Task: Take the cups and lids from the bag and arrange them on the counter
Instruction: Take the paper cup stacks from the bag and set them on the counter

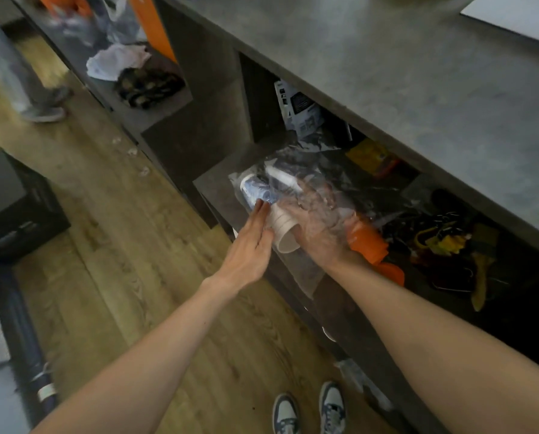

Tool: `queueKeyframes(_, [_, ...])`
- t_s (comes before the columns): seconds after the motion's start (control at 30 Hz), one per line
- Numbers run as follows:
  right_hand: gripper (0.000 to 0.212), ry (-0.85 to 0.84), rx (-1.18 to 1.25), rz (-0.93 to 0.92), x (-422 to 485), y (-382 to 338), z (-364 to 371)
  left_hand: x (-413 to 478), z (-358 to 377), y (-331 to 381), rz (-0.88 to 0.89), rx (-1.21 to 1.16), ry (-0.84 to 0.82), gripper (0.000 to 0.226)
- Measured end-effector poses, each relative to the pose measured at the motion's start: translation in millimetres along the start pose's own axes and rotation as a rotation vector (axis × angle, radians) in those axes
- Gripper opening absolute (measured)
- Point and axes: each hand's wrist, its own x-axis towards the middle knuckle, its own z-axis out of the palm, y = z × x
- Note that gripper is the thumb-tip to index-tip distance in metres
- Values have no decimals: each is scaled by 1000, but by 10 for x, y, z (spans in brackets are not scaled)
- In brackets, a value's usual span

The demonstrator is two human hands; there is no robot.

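**Cups, stacked, in bag: flanked by both hands**

Item: white stack of cups (282,225), laid on its side in a clear bag (308,274). The long axis runs far to near, with the open mouth turned near.
Location: shelf (218,183) under the counter (387,73).
Left hand (249,245): fingers (260,211) straight, laid flat against the stack's left side, nothing gripped.
Right hand (318,227): set at the right side, blurred behind plastic; its grip cannot be told.
Both hands are judged equally near.

Clear plastic bag (316,180) lies crumpled on the lower shelf (213,183). Stacked white paper cups (282,227) lie sideways, blue-printed cups (257,191) just beside them.
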Motion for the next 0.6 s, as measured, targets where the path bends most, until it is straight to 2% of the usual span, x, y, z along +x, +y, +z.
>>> queueKeyframes(0.07, [41, 142, 69, 74, -46, 16, -81, 16, -9, 13, -9, 0, 18, 54])
queueKeyframes(0.13, [27, 236, 237, 145, -115, 31, -240, 23, -15, 40, -28, -13, 27, 51])
queueKeyframes(0.2, [24, 238, 389, 224, -260, 30, -434, 8, -13, 77, -28, 1, 16, 51])
queueKeyframes(0.27, [27, 226, 524, 391, -441, 67, -643, 4, 7, 109, -35, 12, 7, 53])
queueKeyframes(0.37, [28, 177, 585, 562, -677, 179, -884, -36, 66, 212, -30, 54, 99, 56])
queueKeyframes(0.47, [35, 8, 594, 727, -873, 279, -1020, -194, 107, 463, 181, 42, 169, 53])
queueKeyframes(0.53, [37, -26, 625, 801, -1022, 300, -1129, -334, 102, 700, 360, 29, 59, 60])
queueKeyframes(0.6, [37, 8, 694, 862, -1196, 320, -1264, -464, 102, 954, 506, 101, -23, 81])
